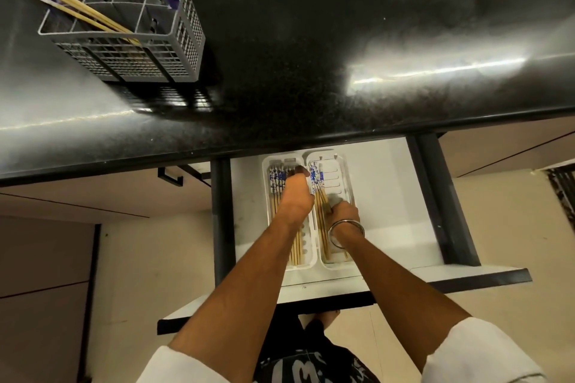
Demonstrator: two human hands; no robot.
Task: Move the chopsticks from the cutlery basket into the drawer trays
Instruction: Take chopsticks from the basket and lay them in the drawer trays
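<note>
Most chopsticks point(320, 196) lay in the drawer's trays point(343, 183); some remained in the basket point(186, 25). The left hand point(295, 196) pressed them flat-fingered; the right hand point(343, 211) pinched one.

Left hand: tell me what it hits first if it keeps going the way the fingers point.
The left hand points toward the far end of the left tray, over the chopsticks. It would probably meet that tray's far wall first, then the drawer's back under the counter; depth is unclear.
</note>
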